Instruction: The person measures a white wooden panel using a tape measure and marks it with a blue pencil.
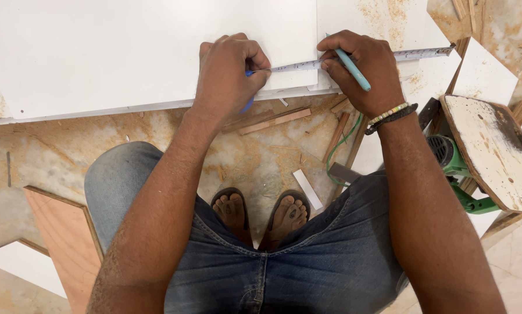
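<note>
the white board point(127, 52) lies on the floor, its near edge just below both hands, with scrap strips point(275, 119) and sawdust right under that edge. plenty of bare board beyond the fingers to the left; off to the right a green saw point(476, 157) sits well clear. left hand point(229, 72) is curled knuckles-up, fingers clenched on the blue tape case point(248, 103), with the tape point(354, 60) running right across the board. right hand point(365, 70) presses on the tape, fingers pinching a light blue pencil point(354, 71), tip down at the tape.
</note>
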